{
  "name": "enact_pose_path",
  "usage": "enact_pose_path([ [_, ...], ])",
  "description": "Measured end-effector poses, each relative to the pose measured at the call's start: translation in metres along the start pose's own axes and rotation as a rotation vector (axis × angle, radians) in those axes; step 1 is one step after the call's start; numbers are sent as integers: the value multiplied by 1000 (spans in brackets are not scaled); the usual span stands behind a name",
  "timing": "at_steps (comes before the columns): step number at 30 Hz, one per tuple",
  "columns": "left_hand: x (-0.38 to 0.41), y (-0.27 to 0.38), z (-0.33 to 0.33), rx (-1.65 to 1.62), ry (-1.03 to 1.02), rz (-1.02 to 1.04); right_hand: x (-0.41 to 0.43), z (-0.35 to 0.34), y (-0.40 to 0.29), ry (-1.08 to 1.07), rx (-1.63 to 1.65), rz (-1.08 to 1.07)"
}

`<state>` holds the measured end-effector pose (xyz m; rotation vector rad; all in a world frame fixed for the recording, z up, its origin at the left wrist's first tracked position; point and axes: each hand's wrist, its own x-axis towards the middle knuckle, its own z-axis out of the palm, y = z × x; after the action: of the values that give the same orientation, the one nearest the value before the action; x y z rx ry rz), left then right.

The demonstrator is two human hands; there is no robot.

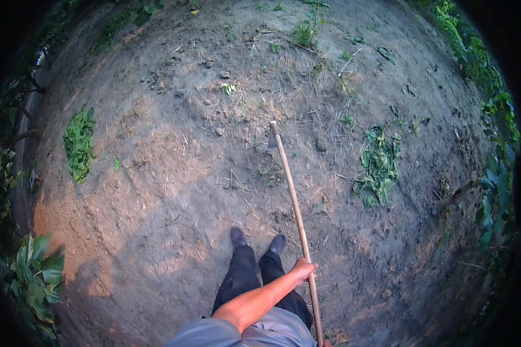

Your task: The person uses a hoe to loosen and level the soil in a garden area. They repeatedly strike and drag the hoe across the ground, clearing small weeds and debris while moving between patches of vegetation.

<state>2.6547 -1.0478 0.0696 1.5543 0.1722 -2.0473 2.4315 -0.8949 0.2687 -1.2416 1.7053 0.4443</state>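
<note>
A long wooden-handled hoe slants up and away from my body, a little right of my legs. My left hand reaches across my front and is wrapped around the lower part of the handle. Only a sliver of my right hand shows at the bottom edge, at the rear end of the handle; the rest is cut off. At the far end, the dark metal hoe blade is at the soil among dry straw; whether it touches the ground is hard to tell.
Wilted green leaves lie in a heap to the right, with a fresher leaf pile at left. Leafy branches stand lower left. A bare stem and foliage line the right. My shoes stand on bare soil.
</note>
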Motion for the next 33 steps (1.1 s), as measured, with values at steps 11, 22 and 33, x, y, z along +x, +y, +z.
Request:
enact_pose_path([
  [11, 12, 76, -18, -76, 161, 311, 109, 24, -116, 106, 43, -116],
  [22, 20, -2, 8, -102, -19, -12, 36, -21, -101, -84, 329, 15],
  [33, 4, 44, 2, -113, -45, 157, 61, -22, -108, 28, 116, -35],
])
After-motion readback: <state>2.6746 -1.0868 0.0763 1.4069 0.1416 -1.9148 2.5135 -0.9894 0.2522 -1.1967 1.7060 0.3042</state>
